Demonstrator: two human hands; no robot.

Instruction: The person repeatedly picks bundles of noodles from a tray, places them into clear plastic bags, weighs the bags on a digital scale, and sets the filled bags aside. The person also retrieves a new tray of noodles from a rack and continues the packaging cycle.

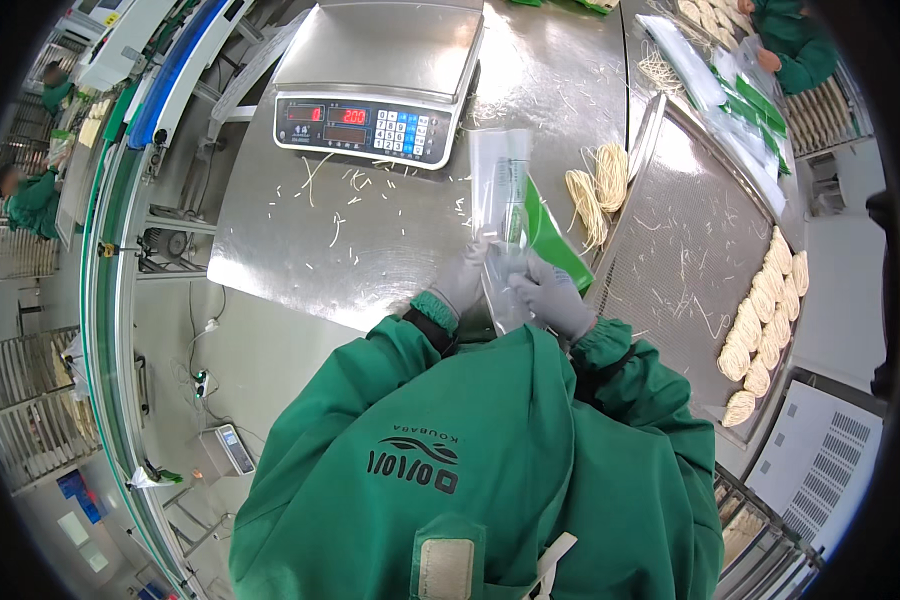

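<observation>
Your left grip (462, 280) and right grip (557, 300) pinched the clear plastic bag (500, 175) over the near edge of the counter (280, 230); it looked unfilled, with noodle bundles (611, 178) unbagged beside the mesh tray (670, 240).

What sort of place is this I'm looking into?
Probably a food-packing workshop, seemingly for noodles: bundles of pale, noodle-like strands lie along the mesh tray, a digital scale stands on the metal table, and the gloved left hand and right hand hold clear plastic packaging.
</observation>
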